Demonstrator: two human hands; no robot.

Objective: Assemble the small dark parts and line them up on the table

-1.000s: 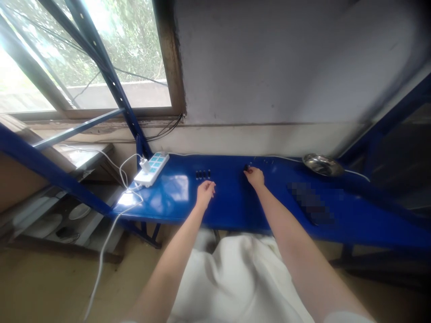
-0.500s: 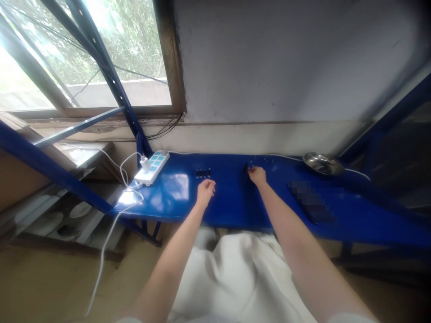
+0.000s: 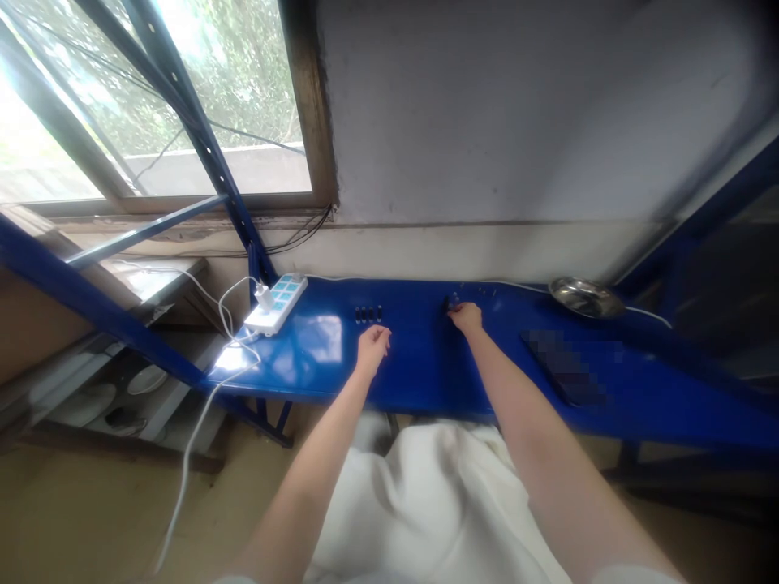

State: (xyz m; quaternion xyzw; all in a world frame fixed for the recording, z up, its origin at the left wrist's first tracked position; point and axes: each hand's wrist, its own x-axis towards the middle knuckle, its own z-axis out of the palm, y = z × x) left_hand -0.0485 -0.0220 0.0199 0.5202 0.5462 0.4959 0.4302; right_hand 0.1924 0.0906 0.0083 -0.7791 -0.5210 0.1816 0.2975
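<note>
Curling my right hand (image 3: 467, 317) nearly closed, I can't confirm gripping the dark piece (image 3: 445, 303) just leftward. My left hand (image 3: 372, 346), half-curled, hold unclear, lies farther off

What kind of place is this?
It's maybe a workshop, though I can't be sure: there's a long blue table, a power strip on it, and a blue metal frame by the window.

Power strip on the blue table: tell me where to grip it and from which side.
Take the power strip just past its middle, on the half farther from you. Come from above, thumb and fingers across its narrow width. It looks long and slim, lying flat, and the white plug stands in the nearer half, so that end seems more awkward.
</note>
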